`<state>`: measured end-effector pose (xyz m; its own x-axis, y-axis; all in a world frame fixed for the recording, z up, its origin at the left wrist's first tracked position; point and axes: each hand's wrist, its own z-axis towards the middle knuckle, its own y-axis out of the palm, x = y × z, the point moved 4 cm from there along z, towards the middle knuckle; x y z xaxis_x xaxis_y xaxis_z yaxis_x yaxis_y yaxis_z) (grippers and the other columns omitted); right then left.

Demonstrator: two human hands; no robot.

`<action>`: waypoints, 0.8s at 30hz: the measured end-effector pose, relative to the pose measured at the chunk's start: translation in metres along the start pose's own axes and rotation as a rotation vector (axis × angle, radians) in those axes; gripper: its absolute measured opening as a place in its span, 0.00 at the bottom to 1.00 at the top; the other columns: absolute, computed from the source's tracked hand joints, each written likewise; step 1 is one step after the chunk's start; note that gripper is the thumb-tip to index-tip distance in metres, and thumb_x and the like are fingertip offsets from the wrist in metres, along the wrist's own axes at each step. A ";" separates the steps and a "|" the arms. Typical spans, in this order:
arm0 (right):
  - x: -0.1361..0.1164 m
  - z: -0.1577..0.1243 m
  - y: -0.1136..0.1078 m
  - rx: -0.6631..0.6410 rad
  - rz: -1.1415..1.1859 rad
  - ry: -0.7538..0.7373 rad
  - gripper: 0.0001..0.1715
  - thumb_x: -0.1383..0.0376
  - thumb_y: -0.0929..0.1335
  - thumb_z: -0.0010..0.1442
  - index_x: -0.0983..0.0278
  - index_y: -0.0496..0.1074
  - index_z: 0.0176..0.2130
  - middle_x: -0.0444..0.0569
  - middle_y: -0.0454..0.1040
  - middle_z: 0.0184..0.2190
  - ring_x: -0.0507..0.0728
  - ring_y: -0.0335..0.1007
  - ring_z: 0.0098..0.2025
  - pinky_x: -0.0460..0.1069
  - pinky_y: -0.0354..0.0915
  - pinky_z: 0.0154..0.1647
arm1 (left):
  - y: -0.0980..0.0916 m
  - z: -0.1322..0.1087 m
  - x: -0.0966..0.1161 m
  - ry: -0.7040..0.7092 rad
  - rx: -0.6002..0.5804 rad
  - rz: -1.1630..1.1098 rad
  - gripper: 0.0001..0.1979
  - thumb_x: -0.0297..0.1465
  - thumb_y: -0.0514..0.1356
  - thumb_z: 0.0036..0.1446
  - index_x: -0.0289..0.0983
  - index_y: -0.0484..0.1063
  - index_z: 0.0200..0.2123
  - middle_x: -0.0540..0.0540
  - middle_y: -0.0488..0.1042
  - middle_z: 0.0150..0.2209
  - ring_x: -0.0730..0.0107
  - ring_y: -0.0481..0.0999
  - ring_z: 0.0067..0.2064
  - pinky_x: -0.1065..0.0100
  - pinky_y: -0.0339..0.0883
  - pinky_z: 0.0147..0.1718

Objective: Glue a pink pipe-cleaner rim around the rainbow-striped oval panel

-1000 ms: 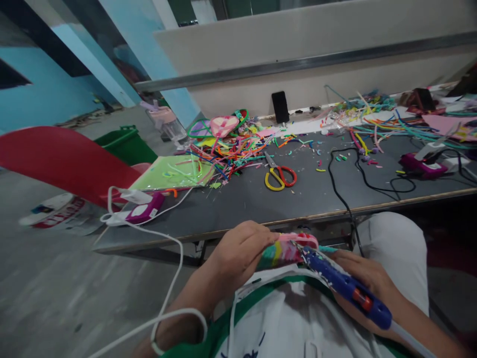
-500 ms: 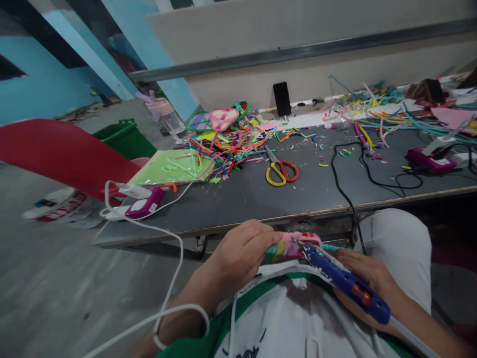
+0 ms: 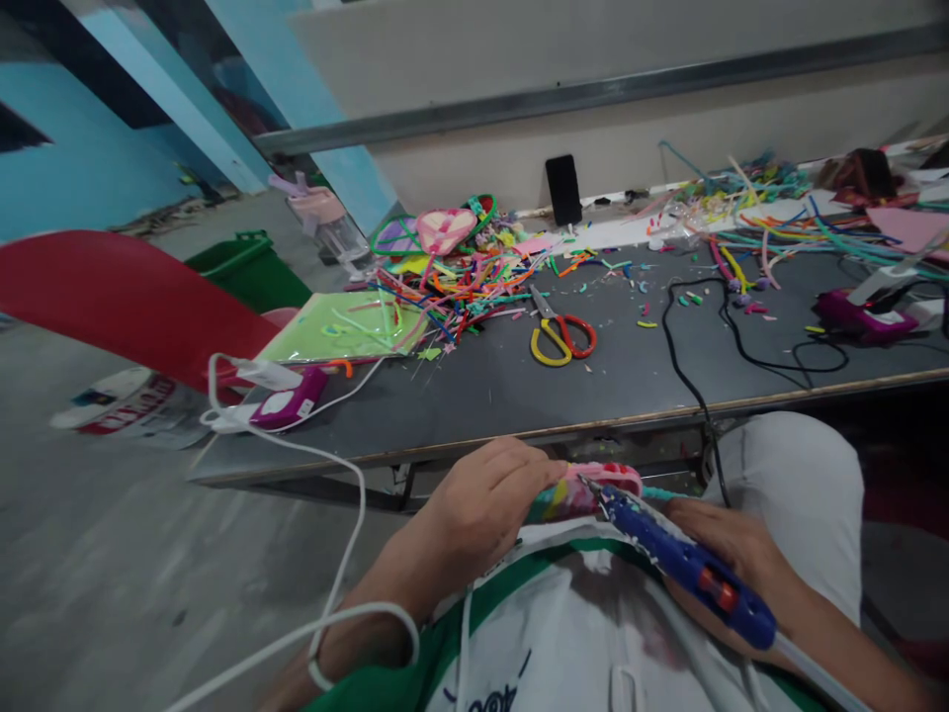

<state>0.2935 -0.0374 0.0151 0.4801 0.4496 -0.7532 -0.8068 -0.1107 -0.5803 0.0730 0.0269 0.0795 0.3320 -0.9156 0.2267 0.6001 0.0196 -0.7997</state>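
Note:
My left hand (image 3: 478,504) is closed around a multicoloured craft piece (image 3: 585,489) with pink, green and yellow parts, held low in front of my chest. My right hand (image 3: 731,554) grips a blue glue gun (image 3: 686,566) with a red trigger. The gun's tip touches the top of the craft piece. Both hands sit just below the near edge of the grey worktable (image 3: 474,396). A white cable (image 3: 333,554) loops beside my left forearm.
On the table lie yellow-and-red scissors (image 3: 560,336), a heap of coloured strips (image 3: 452,282), a green sheet (image 3: 341,336), a purple-white glue gun (image 3: 278,407), a black cable (image 3: 697,346), another purple glue gun (image 3: 864,311) and a black phone (image 3: 563,188). A red chair (image 3: 126,307) and green bin (image 3: 248,272) stand left.
The view has shifted slightly; my hands, the craft piece and the glue gun stay in nearly the same pose.

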 end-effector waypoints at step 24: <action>0.006 -0.004 -0.002 0.010 -0.043 0.002 0.05 0.66 0.68 0.55 0.62 0.67 0.29 0.47 0.70 0.24 0.54 0.67 0.25 0.46 0.61 0.24 | 0.005 -0.011 -0.004 0.029 -0.032 0.008 0.15 0.18 0.54 0.58 0.29 0.70 0.48 0.38 0.78 0.39 0.65 0.76 0.42 0.62 0.73 0.45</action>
<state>0.2992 -0.0376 0.0105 0.5153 0.4524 -0.7279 -0.7886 -0.0823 -0.6094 0.0667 0.0264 0.0680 0.3148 -0.9268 0.2047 0.5737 0.0140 -0.8189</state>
